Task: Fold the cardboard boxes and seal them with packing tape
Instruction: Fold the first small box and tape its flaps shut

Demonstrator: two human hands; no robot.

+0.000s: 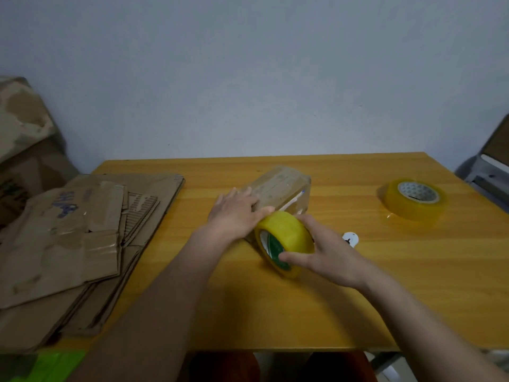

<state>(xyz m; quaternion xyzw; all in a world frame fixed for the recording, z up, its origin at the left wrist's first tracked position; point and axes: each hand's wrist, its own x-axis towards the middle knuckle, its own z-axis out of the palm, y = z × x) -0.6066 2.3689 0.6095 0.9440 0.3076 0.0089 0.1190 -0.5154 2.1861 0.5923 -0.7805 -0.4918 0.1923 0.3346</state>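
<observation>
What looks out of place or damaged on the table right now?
Nothing spilled. The flattened cardboard stack at the left edge is worn, with old tape patches, and sits unevenly fanned. A small white object lies loose beside the right hand; too small to identify. The small box looks intact.

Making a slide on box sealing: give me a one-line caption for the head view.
Left hand steadies a small cardboard box while right hand holds a yellow tape roll against it.
</observation>
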